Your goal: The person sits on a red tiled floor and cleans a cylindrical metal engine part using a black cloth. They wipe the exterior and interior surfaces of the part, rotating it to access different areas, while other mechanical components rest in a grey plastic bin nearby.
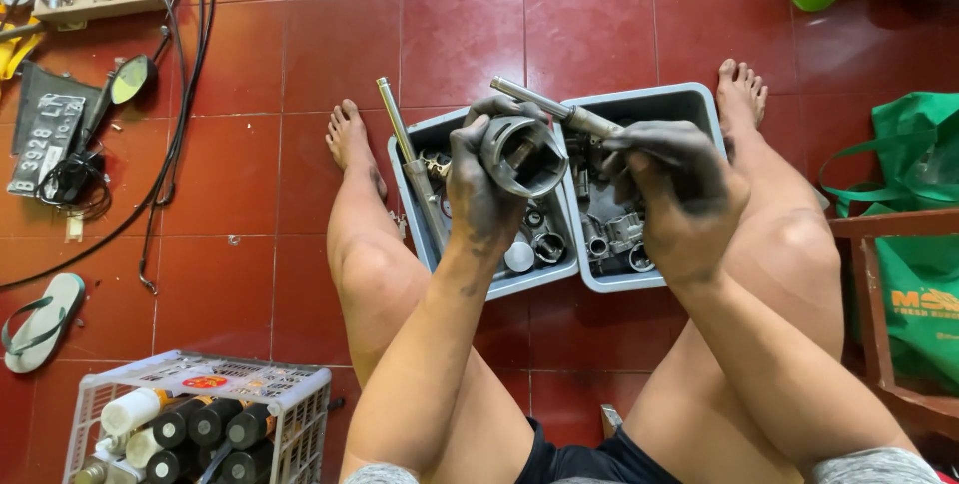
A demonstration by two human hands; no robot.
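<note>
At nine o'clock lies a sandal on the red tiled floor; at seven, a white crate of dark bottles. At centre the grease-blackened left hand wraps its fingers round a metal piston, held above two grey trays of engine parts. The right hand pinches a slim metal tool whose tip reaches the piston at eleven o'clock. A green bag sits at three.

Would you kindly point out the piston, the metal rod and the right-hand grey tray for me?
piston (521, 156), head view, on its round skirt wall.
metal rod (539, 102), head view, on the bare shaft.
right-hand grey tray (639, 99), head view, on its far rim.
</note>
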